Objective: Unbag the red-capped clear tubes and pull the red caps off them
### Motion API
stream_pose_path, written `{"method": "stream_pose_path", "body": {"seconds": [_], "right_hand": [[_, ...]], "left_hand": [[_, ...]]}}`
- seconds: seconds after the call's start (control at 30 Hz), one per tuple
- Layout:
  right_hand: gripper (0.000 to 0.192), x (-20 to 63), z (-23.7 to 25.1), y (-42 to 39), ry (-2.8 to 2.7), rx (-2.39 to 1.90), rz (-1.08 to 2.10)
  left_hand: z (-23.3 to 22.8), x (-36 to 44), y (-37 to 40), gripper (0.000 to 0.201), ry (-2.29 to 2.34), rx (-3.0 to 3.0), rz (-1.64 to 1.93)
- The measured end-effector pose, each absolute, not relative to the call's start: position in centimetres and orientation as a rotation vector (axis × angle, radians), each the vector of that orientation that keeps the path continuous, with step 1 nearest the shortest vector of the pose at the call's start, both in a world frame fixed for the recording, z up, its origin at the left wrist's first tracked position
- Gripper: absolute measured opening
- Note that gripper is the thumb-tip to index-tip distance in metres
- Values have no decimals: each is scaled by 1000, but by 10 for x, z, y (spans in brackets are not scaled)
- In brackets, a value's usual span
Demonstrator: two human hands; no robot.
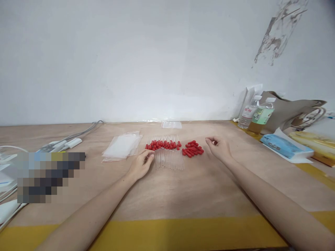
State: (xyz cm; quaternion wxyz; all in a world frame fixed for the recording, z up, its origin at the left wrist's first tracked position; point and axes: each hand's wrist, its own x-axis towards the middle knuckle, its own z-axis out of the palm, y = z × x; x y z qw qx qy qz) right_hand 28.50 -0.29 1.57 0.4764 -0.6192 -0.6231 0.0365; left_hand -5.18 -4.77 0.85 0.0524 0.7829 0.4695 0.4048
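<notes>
A row of clear droppers (167,153) with red bulbs is laid flat on the wooden table (183,195), and its near-left end is touched by the left hand (141,164), whose fingers are loosely extended and hold nothing. Just right of the droppers a loose pile of red bulbs (193,149) is seen, and right of that the right hand (218,147) is held with fingertips curled narrowly together; whether anything is pinched cannot be told. Judged from this, the row is best steadied lightly while single pieces are picked cleanly; clear bags (122,146) lie left of the droppers.
</notes>
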Motion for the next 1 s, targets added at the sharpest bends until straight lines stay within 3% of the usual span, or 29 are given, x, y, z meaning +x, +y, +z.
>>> {"method": "stream_pose_path", "body": {"seconds": [0.13,0.27,0.63,0.83,1.0], "right_hand": [[23,252,52,3,-1811,-1578,4],[20,208,72,25,-2022,-1903,6],[12,163,55,73,-2069,-2237,255],[10,164,78,65,-2022,-2170,222],[23,182,93,18,-2070,-1799,72]], "left_hand": [[4,-54,-44,21,1450,2364,1189],[5,-55,-45,21,1486,2313,1146],[7,-51,-46,21,1484,2291,1102],[9,-50,-49,22,1497,2259,1083],[13,-49,-54,29,1519,2360,1170]]}}
